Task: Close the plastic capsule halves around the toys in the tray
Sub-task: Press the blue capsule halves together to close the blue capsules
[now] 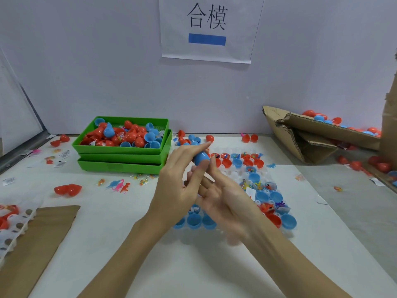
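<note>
With the left hand [180,179] fingers curled around the blue capsule [200,157] and the right hand [223,190] fingers extended, align rims squarely, then press until seated above the tray [286,232].

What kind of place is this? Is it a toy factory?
Probably a small toy-packing workbench, not a big factory. Green trays hold loose red and blue capsule halves, a clear tray holds halves with tiny toys, and the hands press a blue capsule together.

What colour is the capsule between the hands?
Blue capsule, seen best in the head view.
</note>
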A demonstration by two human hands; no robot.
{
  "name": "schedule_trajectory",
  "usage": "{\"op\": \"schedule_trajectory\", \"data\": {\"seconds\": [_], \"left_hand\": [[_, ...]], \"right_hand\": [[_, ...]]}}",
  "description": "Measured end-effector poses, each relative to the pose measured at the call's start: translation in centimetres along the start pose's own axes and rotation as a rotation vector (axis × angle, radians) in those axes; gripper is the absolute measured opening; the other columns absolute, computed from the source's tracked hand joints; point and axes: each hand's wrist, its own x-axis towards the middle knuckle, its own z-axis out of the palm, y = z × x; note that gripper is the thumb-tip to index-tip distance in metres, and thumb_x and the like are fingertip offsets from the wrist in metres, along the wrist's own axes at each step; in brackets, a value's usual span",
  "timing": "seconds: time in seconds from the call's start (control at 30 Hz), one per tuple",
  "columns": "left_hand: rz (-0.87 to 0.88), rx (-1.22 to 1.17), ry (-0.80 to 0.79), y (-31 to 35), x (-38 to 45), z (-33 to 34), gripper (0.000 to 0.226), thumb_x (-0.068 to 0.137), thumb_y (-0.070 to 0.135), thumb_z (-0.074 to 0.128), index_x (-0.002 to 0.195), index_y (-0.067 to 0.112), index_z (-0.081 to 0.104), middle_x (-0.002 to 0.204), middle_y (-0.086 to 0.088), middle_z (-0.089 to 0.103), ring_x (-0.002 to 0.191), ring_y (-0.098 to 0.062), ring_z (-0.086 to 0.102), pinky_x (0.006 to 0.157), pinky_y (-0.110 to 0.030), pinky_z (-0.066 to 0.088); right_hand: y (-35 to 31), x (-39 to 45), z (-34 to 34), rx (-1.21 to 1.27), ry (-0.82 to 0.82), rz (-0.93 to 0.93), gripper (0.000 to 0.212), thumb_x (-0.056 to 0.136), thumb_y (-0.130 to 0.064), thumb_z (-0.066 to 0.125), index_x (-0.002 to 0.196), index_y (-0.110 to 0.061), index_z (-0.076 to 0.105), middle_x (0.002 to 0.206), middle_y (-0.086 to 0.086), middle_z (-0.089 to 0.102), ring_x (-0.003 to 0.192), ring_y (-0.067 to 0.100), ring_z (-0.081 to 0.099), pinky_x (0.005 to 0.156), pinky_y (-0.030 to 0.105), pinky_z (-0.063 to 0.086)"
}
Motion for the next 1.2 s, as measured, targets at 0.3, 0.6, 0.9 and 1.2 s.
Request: {"op": "schedule_trajectory", "data": {"seconds": [0.3, 0.6, 0.9, 1.2], "left_hand": [[-0.288, -0.420, -0.012, -0.1, 0.2, -0.2, 0.029, 0.105, 0.007, 0.057, 0.132, 0.012, 0.068, 0.126, 0.001, 0.073, 0.125, -0.016, 0.066, 0.104, -0.031, 0.054], [-0.468, -0.640, 0.135, -0.4, 0.3, 0.5, 0.030, 0.095, 0.026, 0.067, 0.121, 0.016, 0.075, 0.119, 0.000, 0.077, 0.118, -0.015, 0.070, 0.100, -0.026, 0.056], [-0.584, -0.735, 0.190, -0.7, 0.4, 0.0, 0.033, 0.089, 0.032, 0.073, 0.118, 0.017, 0.078, 0.119, -0.004, 0.077, 0.117, -0.021, 0.072, 0.097, -0.029, 0.058], [-0.468, -0.592, 0.080, -0.6, 0.3, 0.1, 0.026, 0.096, 0.025, 0.069, 0.119, 0.018, 0.076, 0.119, 0.003, 0.077, 0.116, -0.017, 0.072, 0.097, -0.027, 0.058]], "right_hand": [[-0.5, 0.1, 0.1, -0.201, 0.186, -0.179, 0.032, 0.097, -0.029, 0.066, 0.112, -0.002, 0.075, 0.107, 0.021, 0.074, 0.106, 0.031, 0.072, 0.092, 0.034, 0.060], [-0.5, -0.3, 0.3, -0.407, 0.262, -0.308, 0.032, 0.091, -0.040, 0.067, 0.098, -0.012, 0.081, 0.092, 0.014, 0.077, 0.088, 0.025, 0.075, 0.082, 0.028, 0.060], [-1.3, -0.3, 0.4, -0.436, 0.248, -0.297, 0.026, 0.096, -0.027, 0.067, 0.116, -0.010, 0.068, 0.094, 0.015, 0.078, 0.090, 0.028, 0.077, 0.077, 0.027, 0.062], [-1.8, -0.5, -0.2, -0.676, 0.314, -0.431, 0.013, 0.098, -0.029, 0.066, 0.108, -0.022, 0.071, 0.086, 0.000, 0.076, 0.082, 0.016, 0.075, 0.074, 0.024, 0.060]]}}
